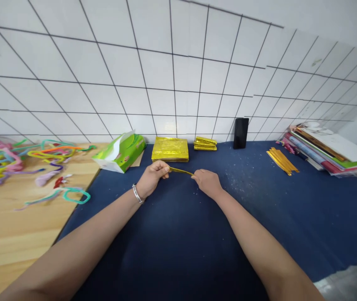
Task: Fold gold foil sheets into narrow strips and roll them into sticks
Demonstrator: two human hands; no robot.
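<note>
A: Narrow, shiny gold foil-like strip [181, 170]: position?
B: Between hands. Left hand [153, 177] pinches one end, right hand [208, 182] the other; neither nearer.
A: Long axis?
B: Roughly nine to three. Shiny yellow-gold rectangular stack [170, 149] near, eleven o'clock.

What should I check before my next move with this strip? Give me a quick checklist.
1. Strip held at one end by the left hand: ok.
2. Other end held by the right hand: ok.
3. Free of twists and creases: cannot tell, it is too small in view.
4. Left fingers off the gold block: cannot tell, they sit right at its front edge in view.
5. Cloth free of specks: not ok, pale specks are scattered on it.
6. Phone standing upright by the wall: ok.
</note>
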